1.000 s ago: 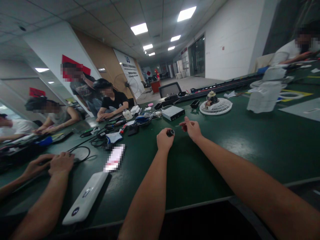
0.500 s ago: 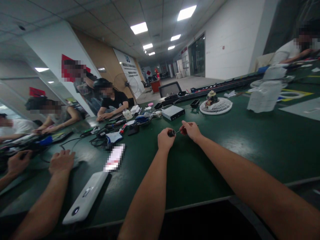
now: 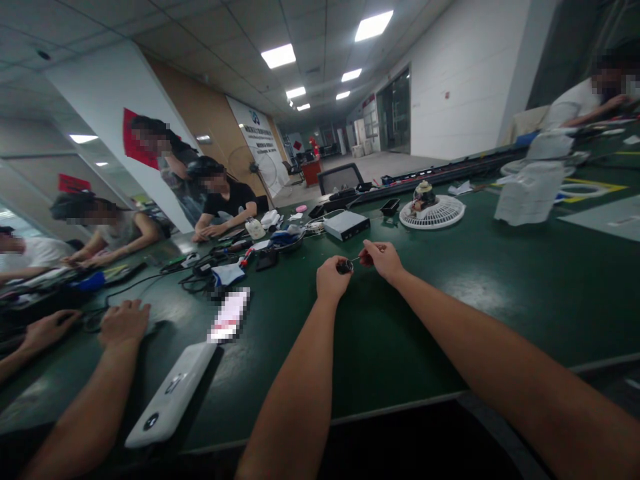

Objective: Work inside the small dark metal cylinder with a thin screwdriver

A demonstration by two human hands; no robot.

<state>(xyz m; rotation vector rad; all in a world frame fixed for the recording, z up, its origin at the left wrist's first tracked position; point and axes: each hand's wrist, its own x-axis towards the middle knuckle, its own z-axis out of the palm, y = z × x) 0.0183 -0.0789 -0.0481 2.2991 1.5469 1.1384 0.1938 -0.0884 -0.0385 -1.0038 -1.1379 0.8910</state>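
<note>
L hand [image 3: 331, 280] curls round a dark part [image 3: 345, 267] over the green table [image 3: 395, 353]; R hand [image 3: 385, 262] pinches a thin rod [image 3: 355, 259], its end at the part, contact unclear. White box [image 3: 345, 225] sits beyond, w/ fan grille [image 3: 443, 217] to its R; co-worker's hand [image 3: 124, 325] is well apart, far L.

Wall sign [image 3: 257, 150], blue logo [image 3: 255, 117], lettering [image 3: 263, 145] too blurred; white device [image 3: 170, 407], marks [image 3: 175, 384] illegible
</note>
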